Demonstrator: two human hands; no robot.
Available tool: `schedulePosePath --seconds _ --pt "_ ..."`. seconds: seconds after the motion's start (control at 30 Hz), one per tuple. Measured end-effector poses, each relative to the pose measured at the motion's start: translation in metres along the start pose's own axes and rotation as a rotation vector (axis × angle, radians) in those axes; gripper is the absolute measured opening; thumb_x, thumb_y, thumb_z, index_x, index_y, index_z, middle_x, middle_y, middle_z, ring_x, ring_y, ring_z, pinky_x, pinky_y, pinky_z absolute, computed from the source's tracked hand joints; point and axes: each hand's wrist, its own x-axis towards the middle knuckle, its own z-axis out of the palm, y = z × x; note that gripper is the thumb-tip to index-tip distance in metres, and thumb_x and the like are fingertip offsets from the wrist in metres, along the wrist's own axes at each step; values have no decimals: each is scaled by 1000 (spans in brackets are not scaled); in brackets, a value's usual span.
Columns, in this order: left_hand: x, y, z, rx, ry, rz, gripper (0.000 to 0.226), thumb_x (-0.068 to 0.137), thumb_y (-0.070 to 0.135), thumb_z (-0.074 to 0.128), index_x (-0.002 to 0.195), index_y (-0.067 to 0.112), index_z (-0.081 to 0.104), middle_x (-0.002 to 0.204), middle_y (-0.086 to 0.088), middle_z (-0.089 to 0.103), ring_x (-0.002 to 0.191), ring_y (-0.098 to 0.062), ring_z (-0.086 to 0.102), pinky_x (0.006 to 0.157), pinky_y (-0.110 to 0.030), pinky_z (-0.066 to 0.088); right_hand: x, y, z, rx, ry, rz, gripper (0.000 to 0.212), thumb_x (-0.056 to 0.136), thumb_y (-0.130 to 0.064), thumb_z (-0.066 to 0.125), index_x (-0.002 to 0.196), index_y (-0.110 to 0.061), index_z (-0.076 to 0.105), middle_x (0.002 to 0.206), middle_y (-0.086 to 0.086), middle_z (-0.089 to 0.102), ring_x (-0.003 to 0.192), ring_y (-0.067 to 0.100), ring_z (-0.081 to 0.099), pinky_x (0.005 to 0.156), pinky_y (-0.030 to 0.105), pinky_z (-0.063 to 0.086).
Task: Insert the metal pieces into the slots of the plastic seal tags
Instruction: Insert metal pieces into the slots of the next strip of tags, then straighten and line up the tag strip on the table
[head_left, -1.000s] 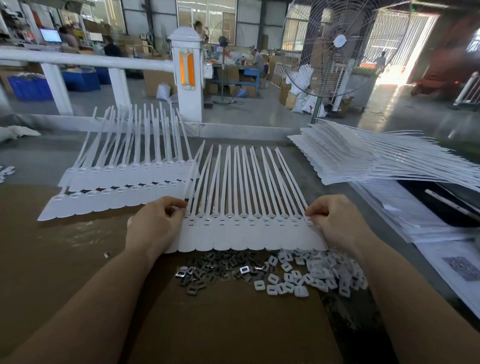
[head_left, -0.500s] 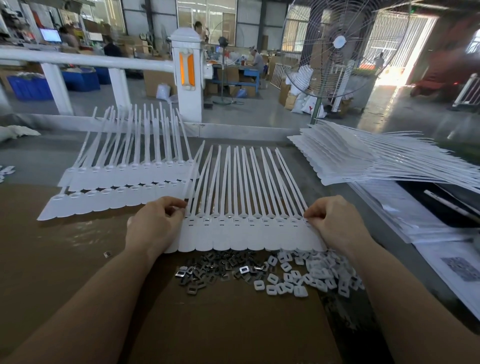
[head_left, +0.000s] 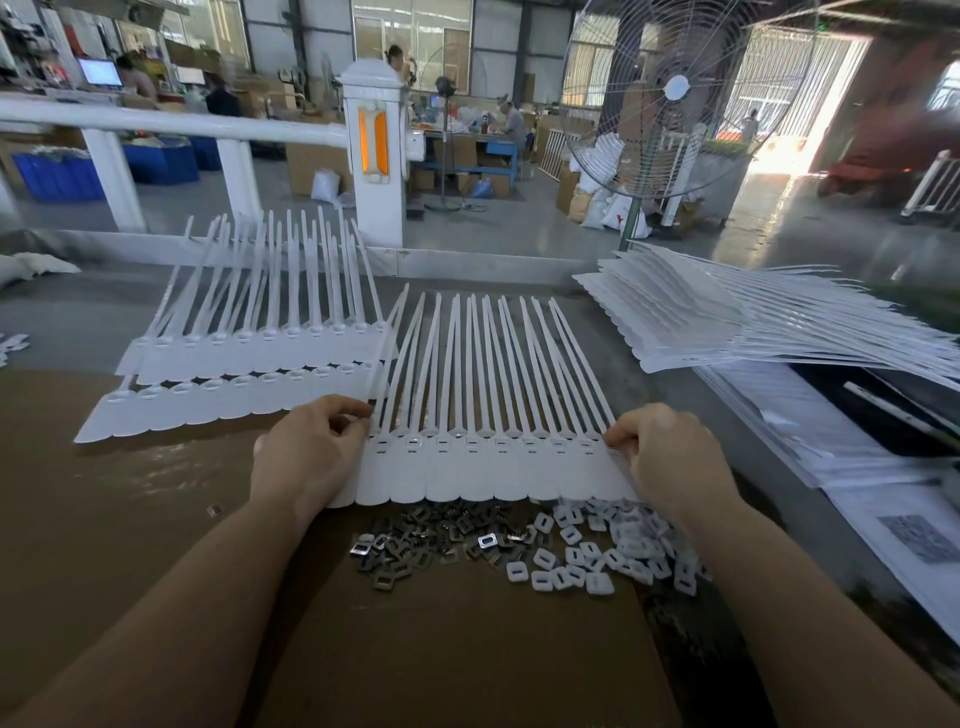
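A white strip of joined plastic seal tags (head_left: 488, 473) lies flat in front of me, its long tails fanning away. Metal pieces show in the slots along its heads. My left hand (head_left: 306, 452) pinches the strip's left end with curled fingers. At the strip's right end, my right hand (head_left: 670, 457) pinches the edge the same way. Just below the strip lies a heap of loose metal pieces (head_left: 431, 540), and to its right a heap of small white plastic caps (head_left: 602, 551).
Two more tag strips (head_left: 249, 374) lie overlapped at the left on the brown cardboard (head_left: 156, 519). A thick stack of tag strips (head_left: 727, 317) sits at the right, above papers (head_left: 883, 499). A white railing and a big fan stand beyond the table.
Both hands keep their grip on the strip's ends. The strip and my right hand have shifted very slightly; nothing else has moved.
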Motion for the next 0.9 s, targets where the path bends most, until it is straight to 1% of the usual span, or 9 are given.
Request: schedulePosePath --seconds 0.07,0.17,0.27,0.4,0.53,0.63,0.73,0.83,0.9 --pt "0 -1 0 -3 0 -2 10 91 30 57 91 39 60 76 25 50 79 -12 53 97 -48 42 -2 0 0 -13 -23 6 36 90 -5 52 116 -26 64 115 3 63 102 23 58 88 30 46" --pt "0 -1 0 3 -6 2 9 91 29 57 93 37 61 76 25 50 81 -14 53 97 -49 41 -10 2 3 39 102 -35 28 88 -6 55 103 -23 71 104 4 68 96 25 60 84 33 49" --pt "0 -2 0 5 -4 7 9 91 29 57 93 37 62 76 26 50 82 -14 53 97 -48 42 -11 2 3 65 116 -35 24 86 -5 56 93 -20 73 98 5 69 91 25 62 81 34 50" --pt "0 -2 0 2 0 5 10 91 30 57 96 35 64 76 26 50 84 -14 54 97 -48 42 -10 2 4 65 78 -26 27 85 -1 55 98 -20 70 101 2 65 90 21 59 81 33 49" --pt "0 -2 1 10 3 6 11 92 30 56 98 35 65 76 25 49 83 -14 53 97 -47 42 -13 1 7 64 113 -50 29 86 2 53 98 -19 68 101 0 59 93 17 55 83 33 47" --pt "1 -3 1 10 2 7 10 92 31 56 97 36 63 76 26 48 81 -13 52 98 -47 41 -14 2 6 64 124 -59 36 85 5 53 104 -21 68 103 -2 59 97 16 56 84 32 47" --pt "1 -3 1 2 13 16 10 92 31 57 96 37 63 77 24 49 81 -12 52 98 -47 41 -17 3 6 97 134 -52 45 84 9 48 108 -22 68 106 -1 61 98 16 56 84 29 46" --pt "2 -5 2 0 29 21 12 91 32 57 99 32 67 81 17 54 82 -11 52 97 -46 42 -19 1 7 95 163 -60 38 87 3 46 110 -19 68 108 2 64 98 18 58 87 32 47" --pt "1 -4 1 0 47 41 10 90 31 58 95 32 67 87 13 53 85 -12 52 96 -46 42 -20 -3 7 119 208 -68 30 90 -4 49 108 -17 68 107 3 65 97 19 57 88 34 47"
